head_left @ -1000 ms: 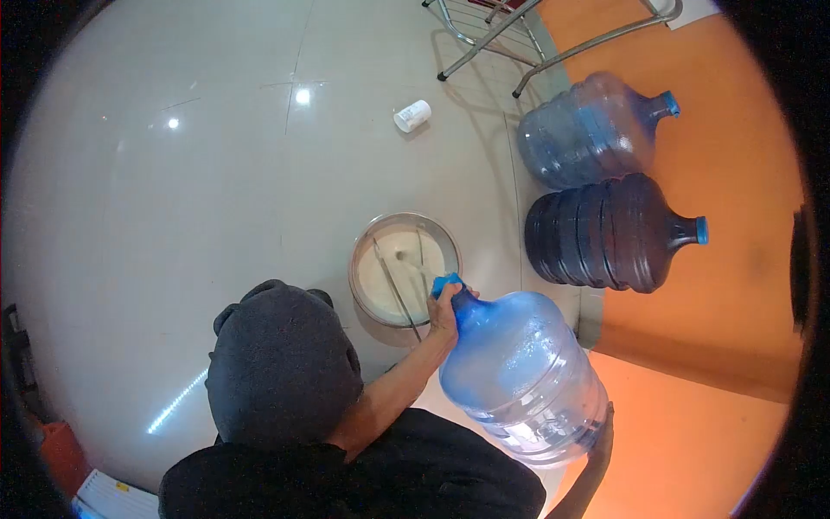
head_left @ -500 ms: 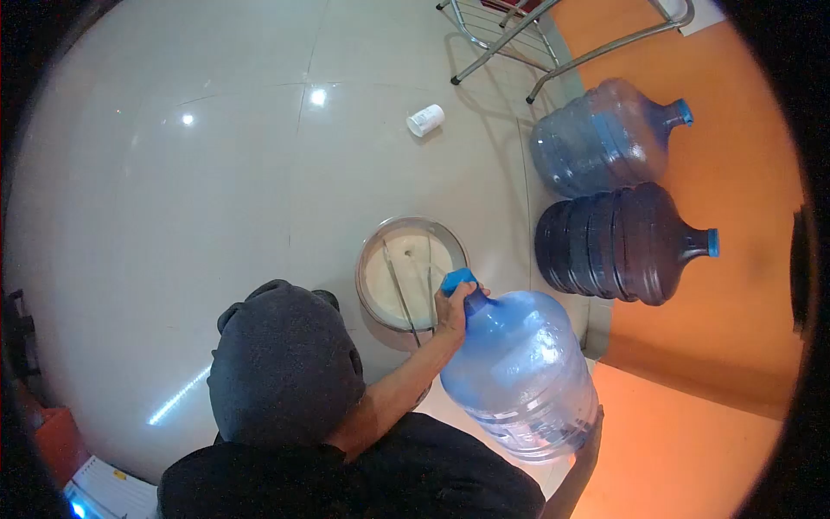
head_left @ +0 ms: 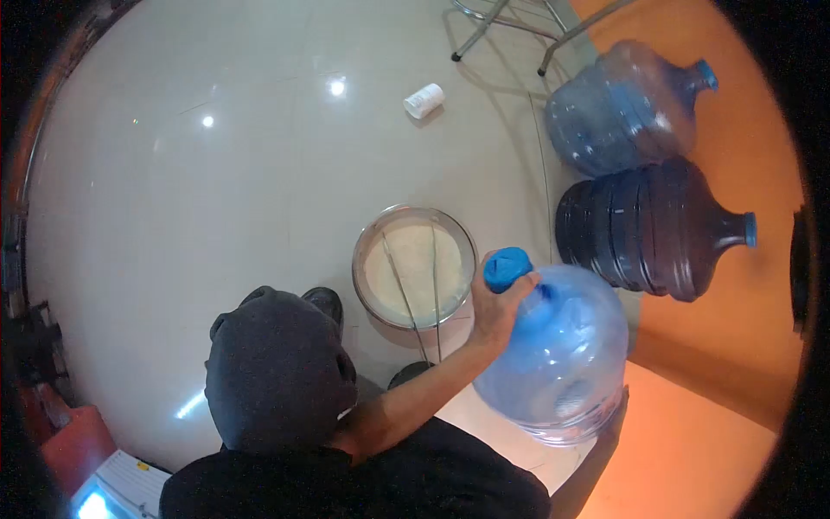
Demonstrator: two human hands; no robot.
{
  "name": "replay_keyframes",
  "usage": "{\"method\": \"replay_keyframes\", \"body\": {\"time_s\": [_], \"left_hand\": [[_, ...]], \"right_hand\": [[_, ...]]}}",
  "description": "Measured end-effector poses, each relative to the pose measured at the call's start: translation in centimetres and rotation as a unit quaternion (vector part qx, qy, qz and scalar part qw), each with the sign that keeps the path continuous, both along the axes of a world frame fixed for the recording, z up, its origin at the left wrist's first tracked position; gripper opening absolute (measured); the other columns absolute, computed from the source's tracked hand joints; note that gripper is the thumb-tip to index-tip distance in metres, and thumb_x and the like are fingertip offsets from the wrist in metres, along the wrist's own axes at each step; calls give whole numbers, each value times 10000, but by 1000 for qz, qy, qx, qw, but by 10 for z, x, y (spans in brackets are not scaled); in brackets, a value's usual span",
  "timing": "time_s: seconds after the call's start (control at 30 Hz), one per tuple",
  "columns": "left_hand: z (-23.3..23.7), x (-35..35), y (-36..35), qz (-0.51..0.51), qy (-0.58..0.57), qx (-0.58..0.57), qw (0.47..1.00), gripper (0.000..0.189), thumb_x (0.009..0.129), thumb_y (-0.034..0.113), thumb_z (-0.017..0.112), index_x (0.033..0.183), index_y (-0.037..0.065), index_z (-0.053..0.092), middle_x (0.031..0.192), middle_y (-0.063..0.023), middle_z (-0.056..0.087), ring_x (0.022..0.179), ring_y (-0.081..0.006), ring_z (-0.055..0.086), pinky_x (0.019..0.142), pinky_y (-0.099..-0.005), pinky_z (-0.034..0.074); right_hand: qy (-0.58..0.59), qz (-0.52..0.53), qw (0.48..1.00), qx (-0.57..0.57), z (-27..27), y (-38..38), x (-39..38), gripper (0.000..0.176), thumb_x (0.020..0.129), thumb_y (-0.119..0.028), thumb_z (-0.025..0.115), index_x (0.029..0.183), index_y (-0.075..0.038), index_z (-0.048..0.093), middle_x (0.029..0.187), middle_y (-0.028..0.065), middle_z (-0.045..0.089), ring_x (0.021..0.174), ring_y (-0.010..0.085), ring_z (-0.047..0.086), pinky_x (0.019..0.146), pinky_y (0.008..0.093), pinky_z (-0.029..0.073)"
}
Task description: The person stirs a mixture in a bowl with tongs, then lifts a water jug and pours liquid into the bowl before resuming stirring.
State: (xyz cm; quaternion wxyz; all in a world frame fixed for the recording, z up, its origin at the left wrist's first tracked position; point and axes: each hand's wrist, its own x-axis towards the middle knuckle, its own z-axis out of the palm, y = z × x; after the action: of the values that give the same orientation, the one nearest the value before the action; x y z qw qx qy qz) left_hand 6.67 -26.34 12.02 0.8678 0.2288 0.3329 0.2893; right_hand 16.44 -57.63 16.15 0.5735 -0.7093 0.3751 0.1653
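A large clear-blue water jug (head_left: 562, 346) is held tilted at the right, its blue mouth (head_left: 507, 270) pointing up and left. My left hand (head_left: 500, 304) is closed around its neck. Low on the jug's right side, the fingers of my right hand (head_left: 616, 417) curl against the base, partly hidden by it. Just left of the mouth stands a round metal pot (head_left: 356, 275) on the floor, holding a pale cream-coloured liquid (head_left: 411, 268). Two thin rods (head_left: 435, 290) lean in the pot, their lower ends over its near rim.
Two more water jugs, one clear (head_left: 618, 112) and one dark (head_left: 644, 229), lie by the orange wall (head_left: 743, 346). A white cup (head_left: 424, 101) lies on the tiled floor (head_left: 216, 199). Metal chair legs (head_left: 497, 30) stand behind. A rounded dark grey cloth shape (head_left: 277, 372) fills the lower left.
The jug has moved right, away from the pot, and its mouth has turned upward. A thin stream falling from it into the pot is no longer visible. Both hands moved along with it.
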Motion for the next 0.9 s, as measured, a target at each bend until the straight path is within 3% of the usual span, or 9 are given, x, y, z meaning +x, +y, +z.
{"method": "replay_keyframes", "body": {"time_s": [0.13,0.2,0.33,0.4,0.43,0.5,0.53,0.83,0.9], "left_hand": [[30,11,-17,-58,33,77,995,397,700,138,715,1009,39,487,844,-19,541,766,-116,539,720,-262,452],[31,23,-32,-70,-79,132,986,529,694,128,745,1098,46,414,973,-45,511,894,-131,537,797,-291,458],[67,36,-48,-129,-114,110,979,586,700,76,734,1131,68,337,1037,-66,472,954,-139,512,846,-290,441],[77,46,-59,-158,-124,77,977,625,674,104,755,1122,71,320,1027,-71,474,967,-148,500,841,-302,433],[80,48,-66,-155,-119,143,970,644,651,111,763,1115,70,319,1018,-86,474,965,-174,502,834,-317,426],[93,55,-82,-158,-116,215,957,663,627,118,772,1107,69,317,1009,-101,474,963,-199,505,827,-333,419],[101,53,-96,-169,-121,248,946,659,616,113,766,1097,65,318,988,-116,468,950,-232,506,821,-348,410],[142,58,-181,-206,-191,219,934,529,651,8,662,1048,43,315,958,-167,409,924,-314,459,805,-393,380],[154,59,-179,-187,-202,270,923,393,713,-49,542,1019,16,304,954,-215,365,947,-399,428,819,-432,348]], "right_hand": [[-60,195,976,69,-84,-175,58,626,881,-517,398,1295,-48,365,1245,131,432,1094,255,443,889,377,405],[-79,284,949,112,-112,-250,84,631,883,-506,402,1315,-49,350,1310,130,392,1178,247,390,964,381,358],[-187,166,968,27,-37,-162,1,737,866,-597,326,1359,-51,278,1381,136,315,1252,303,319,1044,437,237],[-69,-82,973,-206,-6,-116,-46,715,864,-569,371,1352,-53,292,1355,131,360,1233,286,349,1033,455,261],[-66,-88,973,-201,-22,-116,-65,715,864,-569,371,1352,-53,292,1355,131,360,1233,286,349,1033,455,261],[-281,-46,953,-104,-64,-123,-94,624,835,-504,485,1275,-71,396,1111,102,530,1085,228,466,847,435,422],[-306,-47,947,-85,-71,-119,-96,621,834,-503,486,1271,-71,398,1107,101,531,1081,228,467,846,436,422],[-314,-42,949,-6,-68,-141,-30,592,831,-498,487,1237,-72,420,1071,93,538,1039,228,481,835,447,419],[-311,-43,949,1,-68,-144,-27,586,831,-497,487,1230,-72,425,1063,91,540,1030,228,485,832,449,418]]}}
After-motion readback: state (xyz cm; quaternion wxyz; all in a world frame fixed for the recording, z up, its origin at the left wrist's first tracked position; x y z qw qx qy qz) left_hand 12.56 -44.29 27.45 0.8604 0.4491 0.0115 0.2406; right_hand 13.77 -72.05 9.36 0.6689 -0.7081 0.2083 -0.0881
